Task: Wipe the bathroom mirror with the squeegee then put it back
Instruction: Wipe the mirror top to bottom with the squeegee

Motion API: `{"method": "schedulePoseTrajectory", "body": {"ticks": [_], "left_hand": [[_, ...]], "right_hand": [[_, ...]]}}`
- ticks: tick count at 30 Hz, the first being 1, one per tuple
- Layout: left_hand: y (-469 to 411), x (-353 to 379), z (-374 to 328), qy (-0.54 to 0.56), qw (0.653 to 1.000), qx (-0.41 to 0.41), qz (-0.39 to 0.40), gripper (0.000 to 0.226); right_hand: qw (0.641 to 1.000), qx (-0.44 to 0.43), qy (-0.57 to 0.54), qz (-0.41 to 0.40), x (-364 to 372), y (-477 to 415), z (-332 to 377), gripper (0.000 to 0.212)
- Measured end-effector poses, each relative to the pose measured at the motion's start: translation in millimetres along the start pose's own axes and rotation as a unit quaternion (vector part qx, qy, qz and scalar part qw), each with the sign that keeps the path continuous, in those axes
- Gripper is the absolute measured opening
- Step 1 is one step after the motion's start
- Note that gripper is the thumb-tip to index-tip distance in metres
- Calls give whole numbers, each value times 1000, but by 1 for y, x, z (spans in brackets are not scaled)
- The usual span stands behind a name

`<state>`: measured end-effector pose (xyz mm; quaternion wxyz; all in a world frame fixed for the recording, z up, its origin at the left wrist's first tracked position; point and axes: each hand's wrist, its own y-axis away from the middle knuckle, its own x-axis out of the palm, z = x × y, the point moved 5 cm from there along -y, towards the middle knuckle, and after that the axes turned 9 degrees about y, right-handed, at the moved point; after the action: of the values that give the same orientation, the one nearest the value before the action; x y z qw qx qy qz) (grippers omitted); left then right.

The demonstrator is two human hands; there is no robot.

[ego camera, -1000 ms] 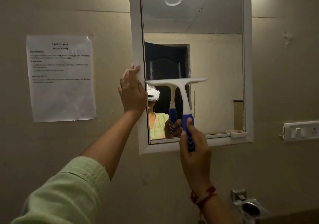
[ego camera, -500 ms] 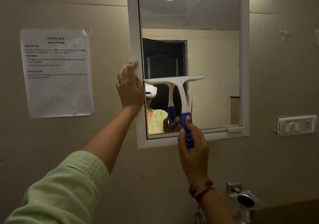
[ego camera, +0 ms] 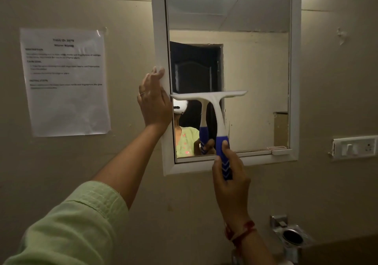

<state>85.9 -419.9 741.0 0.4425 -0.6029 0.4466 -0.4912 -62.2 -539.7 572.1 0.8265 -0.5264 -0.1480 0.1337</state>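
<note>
A wall mirror in a white frame hangs in front of me. The squeegee has a white blade bar and neck and a blue handle. Its blade lies level against the glass in the lower left half of the mirror. My right hand is closed around the blue handle below the mirror's bottom edge. My left hand rests flat on the frame's left side, fingers up. The glass reflects the squeegee and my upper body.
A printed sheet is taped to the beige wall left of the mirror. A switch plate sits on the wall at the right. A metal ring holder is fixed below the mirror at the lower right. A small white tab sits on the frame's bottom ledge.
The squeegee's place on the glass hardly changes; the view has shifted slightly, so the mirror sits a little higher in frame. Both hands keep their holds.
</note>
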Motion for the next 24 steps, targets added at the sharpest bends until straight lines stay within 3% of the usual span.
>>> {"method": "schedulePoseTrajectory", "body": {"ticks": [6,14,24], "left_hand": [[1,-3,-7,-2,1000,-5,-11,36],[2,-1,-6,6,1000,-15,-6,37],[2,-3,-6,-4,1000,-11,-10,39]], "right_hand": [[999,33,-1,19,1,61,-23,48],[1000,6,-20,3,-1,12,-4,43],[999,42,-14,18,-8,66,-19,49]]}}
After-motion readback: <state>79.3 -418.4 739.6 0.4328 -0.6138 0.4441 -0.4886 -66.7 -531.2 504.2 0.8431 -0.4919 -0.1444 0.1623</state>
